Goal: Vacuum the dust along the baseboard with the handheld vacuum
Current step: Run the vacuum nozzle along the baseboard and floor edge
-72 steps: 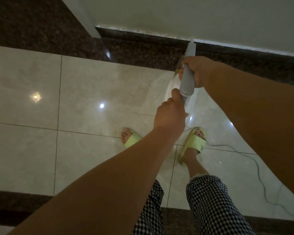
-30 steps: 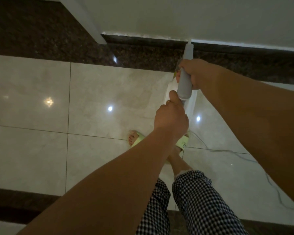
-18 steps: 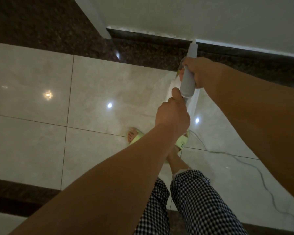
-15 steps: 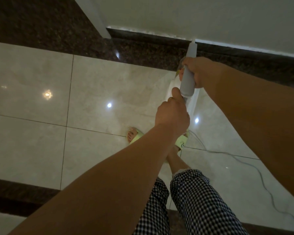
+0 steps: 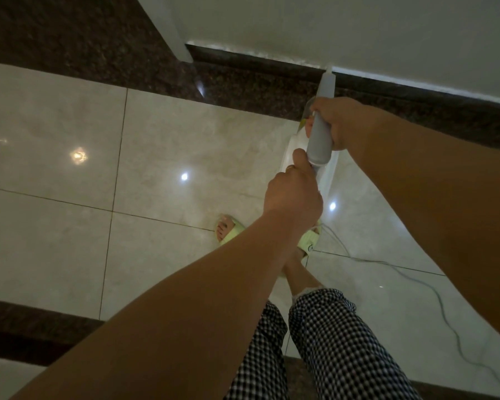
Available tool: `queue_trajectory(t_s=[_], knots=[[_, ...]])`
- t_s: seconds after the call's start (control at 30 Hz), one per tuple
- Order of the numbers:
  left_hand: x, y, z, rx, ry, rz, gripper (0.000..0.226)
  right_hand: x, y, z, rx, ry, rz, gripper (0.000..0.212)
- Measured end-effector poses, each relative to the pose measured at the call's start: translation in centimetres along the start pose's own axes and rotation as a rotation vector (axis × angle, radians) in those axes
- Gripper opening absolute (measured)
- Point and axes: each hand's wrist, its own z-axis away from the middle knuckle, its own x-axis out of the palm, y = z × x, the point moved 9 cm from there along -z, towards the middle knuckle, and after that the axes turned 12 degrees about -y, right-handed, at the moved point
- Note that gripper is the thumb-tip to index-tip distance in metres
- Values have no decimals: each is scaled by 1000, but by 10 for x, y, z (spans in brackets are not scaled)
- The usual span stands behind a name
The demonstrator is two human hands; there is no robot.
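The handheld vacuum (image 5: 319,137), no readable writing on it, points its nozzle at the dark baseboard (image 5: 272,60) under the white wall, right hand (image 5: 341,122) gripping its handle, left hand (image 5: 293,192) curled round its rear end, grey cord (image 5: 416,280) trailing over the floor tiles

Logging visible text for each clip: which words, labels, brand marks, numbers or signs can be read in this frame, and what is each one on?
No text can be read.
Right green slipper: a small round mark on its strap, too small and blurred to read.
Handheld vacuum, gripped by the right hand and the left hand: no label or brand shows on its grey body.
Checked trousers, cord, floor tiles: no writing.
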Motion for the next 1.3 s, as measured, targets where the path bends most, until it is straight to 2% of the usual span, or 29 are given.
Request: queue_trajectory(t_s=[0.33,0.77,1.3], knots=[[-6,-12,5,18,51,-20,51,19,-1,5,-6,-24,-29,39],[-14,-27,12,24,71,-21,52,40,-3,15,-36,-15,20,25],[-22,-44,13,13,85,-31,56,62,-1,14,-1,-61,-17,30]])
